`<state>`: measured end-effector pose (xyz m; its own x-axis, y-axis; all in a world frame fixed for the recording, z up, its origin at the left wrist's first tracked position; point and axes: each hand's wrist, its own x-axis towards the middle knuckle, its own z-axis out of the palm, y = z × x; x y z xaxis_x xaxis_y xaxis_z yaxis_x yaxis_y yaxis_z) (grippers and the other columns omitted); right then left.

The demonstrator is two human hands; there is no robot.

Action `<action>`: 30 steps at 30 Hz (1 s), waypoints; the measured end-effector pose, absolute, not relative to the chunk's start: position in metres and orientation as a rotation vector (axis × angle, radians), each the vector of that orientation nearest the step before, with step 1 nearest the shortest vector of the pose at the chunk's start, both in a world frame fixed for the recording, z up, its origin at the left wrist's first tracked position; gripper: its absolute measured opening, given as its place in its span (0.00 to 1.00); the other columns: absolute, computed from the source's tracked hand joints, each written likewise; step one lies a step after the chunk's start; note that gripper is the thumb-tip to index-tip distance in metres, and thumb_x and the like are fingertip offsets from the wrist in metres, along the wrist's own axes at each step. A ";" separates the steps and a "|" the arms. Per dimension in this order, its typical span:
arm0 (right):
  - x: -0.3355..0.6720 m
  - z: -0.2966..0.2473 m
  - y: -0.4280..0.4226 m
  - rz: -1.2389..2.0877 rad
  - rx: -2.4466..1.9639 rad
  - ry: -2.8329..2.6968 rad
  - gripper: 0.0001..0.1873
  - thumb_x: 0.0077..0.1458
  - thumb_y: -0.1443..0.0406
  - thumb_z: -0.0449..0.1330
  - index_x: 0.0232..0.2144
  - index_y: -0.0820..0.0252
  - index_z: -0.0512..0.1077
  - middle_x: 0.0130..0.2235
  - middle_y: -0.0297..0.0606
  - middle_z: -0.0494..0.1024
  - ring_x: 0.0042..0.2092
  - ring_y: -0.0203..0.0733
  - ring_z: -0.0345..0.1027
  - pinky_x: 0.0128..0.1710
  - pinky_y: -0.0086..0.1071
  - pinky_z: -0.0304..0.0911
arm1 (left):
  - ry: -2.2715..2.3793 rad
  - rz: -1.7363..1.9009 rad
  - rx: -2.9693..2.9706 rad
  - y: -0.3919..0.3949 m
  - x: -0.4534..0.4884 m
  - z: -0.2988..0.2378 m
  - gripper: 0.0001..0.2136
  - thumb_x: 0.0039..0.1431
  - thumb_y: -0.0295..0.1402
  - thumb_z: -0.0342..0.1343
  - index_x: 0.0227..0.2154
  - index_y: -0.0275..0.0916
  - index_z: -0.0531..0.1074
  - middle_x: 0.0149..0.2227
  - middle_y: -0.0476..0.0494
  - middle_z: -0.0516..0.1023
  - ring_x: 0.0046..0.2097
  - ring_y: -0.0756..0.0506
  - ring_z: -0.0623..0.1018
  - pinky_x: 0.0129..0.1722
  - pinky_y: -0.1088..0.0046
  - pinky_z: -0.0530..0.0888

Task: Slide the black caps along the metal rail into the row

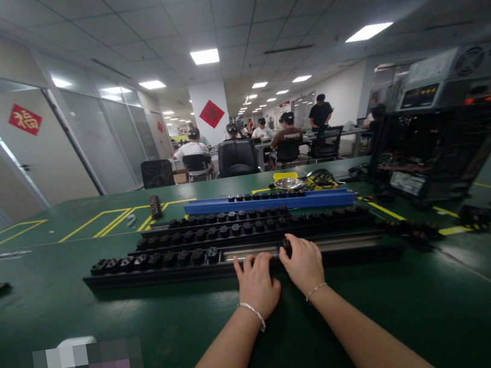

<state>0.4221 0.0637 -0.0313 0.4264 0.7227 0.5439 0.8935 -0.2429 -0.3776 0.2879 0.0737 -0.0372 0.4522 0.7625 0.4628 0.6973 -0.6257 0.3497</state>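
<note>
Both of my hands rest on the nearest long black rail (pixel 349 243), which lies across the green table (pixel 110 325). My left hand (pixel 257 283) lies on the rail's front edge with its fingers spread over it. Beside it, my right hand (pixel 303 263) is curled around a small black part (pixel 286 243) that sits in the rail's channel. A row of several like black parts (pixel 155 259) fills the left stretch of this rail. Both wrists wear thin bracelets.
Two more black rails (pixel 233 229) with rows of parts lie behind, then a blue rail (pixel 270 202). A metal bowl (pixel 289 183) and yellow box stand farther back. An open machine chassis (pixel 433 157) sits at right. Several people sit at desks far behind.
</note>
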 end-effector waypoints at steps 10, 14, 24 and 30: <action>0.424 -0.031 0.063 -0.327 -2.038 -1.351 0.20 0.54 0.62 0.49 0.48 0.63 0.69 0.45 0.44 0.75 0.49 0.44 0.64 0.54 0.39 0.45 | 1.327 0.893 2.589 0.074 0.289 -0.037 0.22 0.47 0.27 0.51 0.48 0.46 0.64 0.51 0.50 0.72 0.54 0.41 0.63 0.62 0.46 0.39; 0.427 -0.031 0.063 -0.345 -2.041 -1.338 0.21 0.53 0.60 0.50 0.47 0.64 0.69 0.46 0.45 0.75 0.51 0.46 0.62 0.54 0.39 0.46 | 1.338 0.877 2.589 0.074 0.289 -0.037 0.22 0.47 0.27 0.51 0.48 0.46 0.64 0.51 0.50 0.72 0.54 0.41 0.63 0.62 0.46 0.38; 0.428 -0.031 0.064 -0.346 -2.033 -1.320 0.20 0.51 0.61 0.51 0.46 0.63 0.69 0.45 0.45 0.75 0.50 0.46 0.62 0.53 0.39 0.48 | 1.328 0.906 2.597 0.074 0.289 -0.039 0.22 0.46 0.27 0.51 0.48 0.46 0.64 0.50 0.50 0.72 0.54 0.41 0.63 0.62 0.46 0.39; 0.429 -0.031 0.064 -0.330 -2.033 -1.317 0.20 0.51 0.63 0.51 0.46 0.64 0.69 0.45 0.44 0.75 0.50 0.45 0.62 0.53 0.39 0.49 | 1.327 0.897 2.587 0.074 0.289 -0.038 0.23 0.46 0.27 0.50 0.48 0.46 0.64 0.51 0.51 0.72 0.54 0.41 0.63 0.62 0.46 0.39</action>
